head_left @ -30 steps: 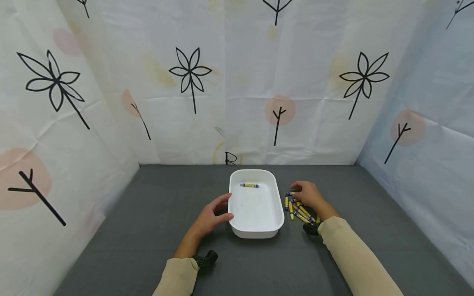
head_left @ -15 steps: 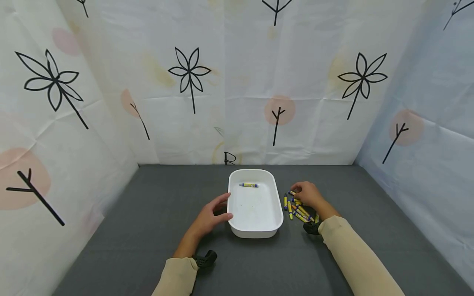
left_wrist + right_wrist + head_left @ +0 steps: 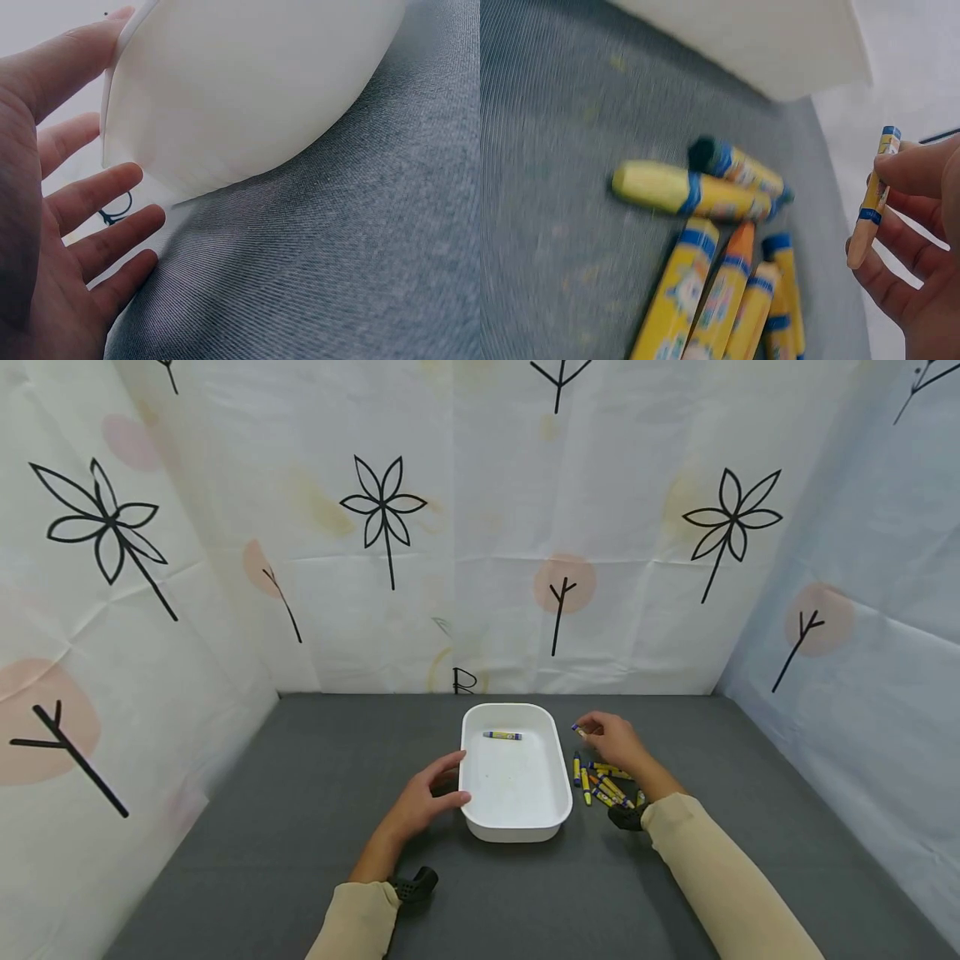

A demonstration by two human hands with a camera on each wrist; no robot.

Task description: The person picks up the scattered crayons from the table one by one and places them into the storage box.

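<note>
Over by the upper right of the white tray (image 3: 517, 785), just right of center in the head view, the right hand (image 3: 618, 745) is pinching a single crayon (image 3: 874, 199), yellow with blue bands and a pale peachy tip. Thumb and fingertips are doing the gripping; in the right wrist view they're showing at the right edge of the frame, with the crayon standing close to upright and its tip pointing down. It's sitting near the tray's rim, with a gap between them.

Meanwhile, left of the tray, the left hand (image 3: 418, 806) is keeping a loose, spread shape, fingers fairly straight, with thumb and index touching the rim rather than clutching it. The left wrist view is showing the other fingers fanning out next to the wall.

Another crayon (image 3: 502, 736) is lying crosswise inside the tray, toward the upper end. Just below the right hand, a loose pile of crayons (image 3: 615, 791) is spreading along the tray's right side. Up close, an orange-tipped one (image 3: 720, 300) and a blurry dark-tipped one (image 3: 739, 166) are showing. Everything's resting on a dark grey cloth (image 3: 300, 827), and a white backdrop (image 3: 637, 485) with line-drawn flowers is filling the upper frame. Beige sleeves (image 3: 735, 881) are covering both forearms.
</note>
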